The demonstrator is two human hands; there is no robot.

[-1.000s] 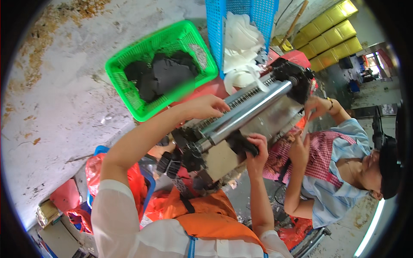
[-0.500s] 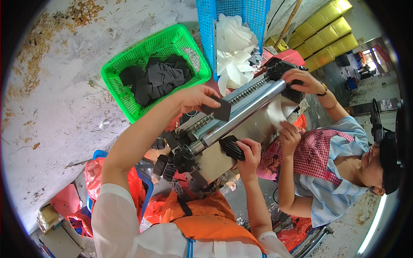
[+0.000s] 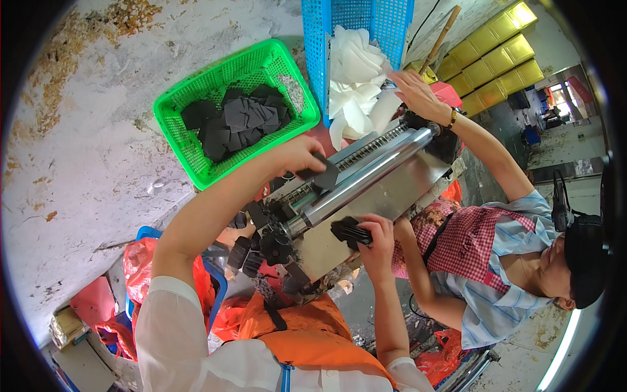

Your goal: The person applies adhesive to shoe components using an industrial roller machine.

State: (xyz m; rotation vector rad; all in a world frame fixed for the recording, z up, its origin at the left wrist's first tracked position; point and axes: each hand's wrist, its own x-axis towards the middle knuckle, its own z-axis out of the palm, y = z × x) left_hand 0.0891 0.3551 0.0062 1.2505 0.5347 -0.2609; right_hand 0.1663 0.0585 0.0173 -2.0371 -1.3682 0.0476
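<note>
Thin black square pieces (image 3: 326, 178) are pinched in my left hand (image 3: 299, 157), over the left part of a machine's shiny metal roller (image 3: 372, 175). The lower piece is blurred and seems to touch the feed side behind the roller. My right hand (image 3: 379, 245) grips a fanned stack of black pieces (image 3: 349, 231) above the machine's flat metal front plate (image 3: 339, 245). A co-worker's hand (image 3: 421, 98) reaches past the roller's far end to white curved sheets (image 3: 356, 85). The co-worker's other hand is mostly hidden behind my right hand.
A green basket (image 3: 173, 140) of loose black pieces stands at the back left. Beside it is a blue crate (image 3: 316, 59) with the white sheets. A black knob (image 3: 277, 245) sticks out at the machine's near end. The co-worker (image 3: 483, 255) stands close on my right.
My left hand has shifted slightly left with its black pieces. The co-worker's far hand has moved from the roller's end to the white sheets; the white sheet over the plate has gone from there.
</note>
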